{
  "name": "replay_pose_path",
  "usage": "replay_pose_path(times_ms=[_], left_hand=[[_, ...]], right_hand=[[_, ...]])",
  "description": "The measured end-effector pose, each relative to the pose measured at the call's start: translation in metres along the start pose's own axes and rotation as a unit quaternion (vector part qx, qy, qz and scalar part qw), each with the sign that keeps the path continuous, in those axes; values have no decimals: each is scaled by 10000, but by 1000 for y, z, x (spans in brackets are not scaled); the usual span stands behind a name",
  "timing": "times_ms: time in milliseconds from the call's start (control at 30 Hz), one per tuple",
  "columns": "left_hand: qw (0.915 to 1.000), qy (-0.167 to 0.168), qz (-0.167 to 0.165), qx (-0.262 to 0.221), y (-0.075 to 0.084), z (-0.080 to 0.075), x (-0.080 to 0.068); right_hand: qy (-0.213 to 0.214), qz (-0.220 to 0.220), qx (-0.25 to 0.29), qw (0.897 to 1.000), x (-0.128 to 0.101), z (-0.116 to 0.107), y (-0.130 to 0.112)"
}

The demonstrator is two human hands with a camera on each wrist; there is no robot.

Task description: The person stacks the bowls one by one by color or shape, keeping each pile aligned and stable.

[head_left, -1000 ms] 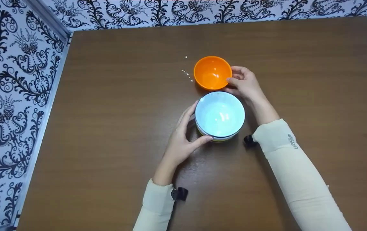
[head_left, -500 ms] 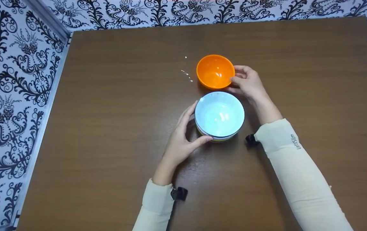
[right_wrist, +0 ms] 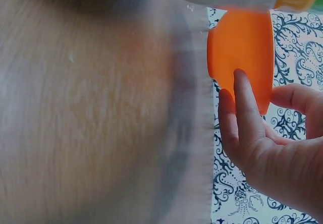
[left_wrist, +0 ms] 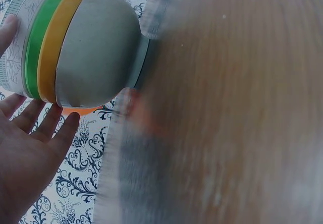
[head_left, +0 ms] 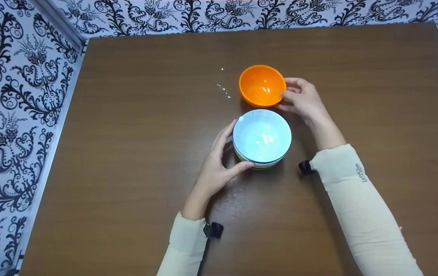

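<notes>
A stack of nested bowls [head_left: 261, 136] stands near the middle of the table, its top bowl pale blue-white inside. In the left wrist view, green and yellow bands [left_wrist: 53, 42] show between the stack's outer bowls. My left hand [head_left: 217, 168] grips the stack from its left side, thumb at the near rim and fingers along the far left. Just beyond the stack is an orange bowl [head_left: 261, 86]. My right hand [head_left: 305, 99] holds it by its right side, thumb at the rim and fingers on the outer wall [right_wrist: 242, 52]. Nothing shows inside the orange bowl.
The brown wooden table [head_left: 134, 153] has a few small white bits [head_left: 224, 90] left of the orange bowl. Black-and-white patterned wall panels [head_left: 8, 115] border the table at the left and back.
The orange bowl and my right hand have shifted a little to the right, away from the white bits. My left hand and the bowl stack have stayed in place.
</notes>
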State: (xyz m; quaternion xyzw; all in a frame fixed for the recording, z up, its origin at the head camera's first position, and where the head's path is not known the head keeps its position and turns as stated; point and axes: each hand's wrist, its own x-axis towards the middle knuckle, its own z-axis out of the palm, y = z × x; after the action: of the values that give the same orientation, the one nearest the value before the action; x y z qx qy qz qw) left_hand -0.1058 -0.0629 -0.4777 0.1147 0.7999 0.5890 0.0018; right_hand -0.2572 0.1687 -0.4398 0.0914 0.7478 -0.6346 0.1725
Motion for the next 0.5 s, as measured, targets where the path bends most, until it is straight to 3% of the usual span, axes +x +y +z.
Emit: replay_pose_path(times_ms=[267, 500], left_hand=[[10000, -42, -8, -58, 0, -2, 1], [9990, 4, 256, -359, 2, -7, 3]], right_hand=[[-71, -23, 45, 10000, -8, -6, -7], [-66, -225, 42, 9997, -19, -10, -15]])
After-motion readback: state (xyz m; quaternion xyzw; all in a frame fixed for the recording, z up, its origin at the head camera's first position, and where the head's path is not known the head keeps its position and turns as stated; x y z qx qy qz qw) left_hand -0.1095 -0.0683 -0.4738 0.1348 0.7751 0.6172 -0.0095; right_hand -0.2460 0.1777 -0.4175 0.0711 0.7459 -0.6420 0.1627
